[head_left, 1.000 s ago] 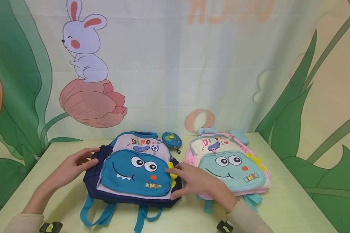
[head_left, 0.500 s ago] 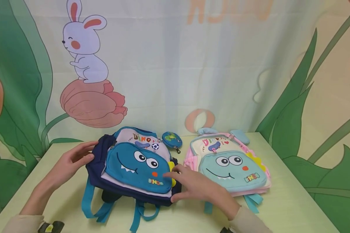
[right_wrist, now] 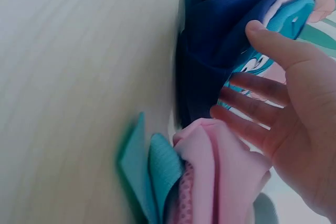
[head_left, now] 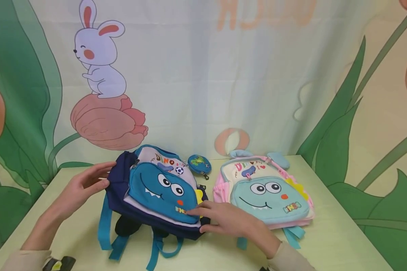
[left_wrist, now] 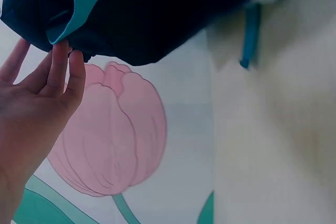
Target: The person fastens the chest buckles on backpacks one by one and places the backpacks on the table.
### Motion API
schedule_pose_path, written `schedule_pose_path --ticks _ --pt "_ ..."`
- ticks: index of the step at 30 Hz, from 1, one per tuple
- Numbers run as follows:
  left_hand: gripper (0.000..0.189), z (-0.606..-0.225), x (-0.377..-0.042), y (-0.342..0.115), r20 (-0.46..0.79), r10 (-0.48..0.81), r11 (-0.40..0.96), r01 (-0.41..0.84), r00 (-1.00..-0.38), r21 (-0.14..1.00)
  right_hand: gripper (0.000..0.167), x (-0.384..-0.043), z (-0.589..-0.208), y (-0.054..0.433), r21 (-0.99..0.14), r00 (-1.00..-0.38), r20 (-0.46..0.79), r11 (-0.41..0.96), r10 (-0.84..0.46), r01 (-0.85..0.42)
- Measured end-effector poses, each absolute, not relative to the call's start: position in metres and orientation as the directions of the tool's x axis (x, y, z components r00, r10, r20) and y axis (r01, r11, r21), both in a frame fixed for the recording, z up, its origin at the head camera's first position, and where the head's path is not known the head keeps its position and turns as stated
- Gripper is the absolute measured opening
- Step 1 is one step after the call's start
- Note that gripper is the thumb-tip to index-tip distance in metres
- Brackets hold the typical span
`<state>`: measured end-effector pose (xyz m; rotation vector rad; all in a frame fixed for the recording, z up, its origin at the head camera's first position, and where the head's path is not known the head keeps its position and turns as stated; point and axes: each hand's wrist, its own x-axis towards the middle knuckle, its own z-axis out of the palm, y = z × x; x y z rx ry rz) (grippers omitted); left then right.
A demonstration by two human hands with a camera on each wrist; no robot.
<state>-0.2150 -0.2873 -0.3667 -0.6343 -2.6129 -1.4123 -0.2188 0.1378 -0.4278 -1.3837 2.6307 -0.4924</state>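
A blue dinosaur backpack (head_left: 159, 192) lies front-up on the table, tilted with its left side raised. Its navy side and base (right_wrist: 220, 35) and teal straps (head_left: 105, 226) show below. My left hand (head_left: 78, 192) holds its raised left side by the fingertips; in the left wrist view the fingers (left_wrist: 60, 69) meet the dark fabric beside a strap. My right hand (head_left: 225, 218) rests at the lower right corner, fingers spread over the front pocket and thumb at the base. A round blue coin purse (head_left: 199, 164) hangs from the backpack.
A pink and mint dinosaur backpack (head_left: 269, 197) lies just right of the blue one, close to my right hand. Both lie on a pale table (head_left: 335, 233). Behind stands a printed curtain (head_left: 176, 75) with a rabbit and tulips.
The blue backpack's left side has risen and the bag has turned a little clockwise, its underside straps showing more. My left hand stays on it; the right hand has slid slightly lower. The pink backpack stays put.
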Motion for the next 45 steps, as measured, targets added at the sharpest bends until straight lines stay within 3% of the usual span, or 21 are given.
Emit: schedule_pose_path --ticks 11,24,34,41,45 --pt "0.064 -0.342 -0.208 -0.275 0.315 0.367 0.434 0.461 -0.875 0.774 0.054 -0.219 -0.43 0.135 -0.355 -0.479 0.111 0.415 -0.871 -0.838" --pt "0.064 -0.329 -0.202 -0.257 0.35 0.306 0.486 0.462 -0.885 0.742 0.072 -0.215 -0.434 0.12 -0.18 -0.44 0.199 0.409 -0.876 -0.895" --pt "0.059 -0.321 -0.202 -0.241 0.397 0.273 0.528 0.481 -0.877 0.7 0.07 -0.209 -0.424 0.103 -0.221 -0.413 0.221 0.368 -0.883 -0.903" --pt "0.056 -0.315 -0.203 -0.232 0.455 0.29 0.477 0.54 -0.842 0.694 0.073 -0.209 -0.427 0.099 -0.375 -0.464 0.199 0.37 -0.863 -0.85" --pt "0.053 -0.31 -0.202 -0.227 0.46 0.281 0.482 0.538 -0.842 0.691 0.077 -0.211 -0.43 0.095 -0.415 -0.462 0.214 0.348 -0.861 -0.841"
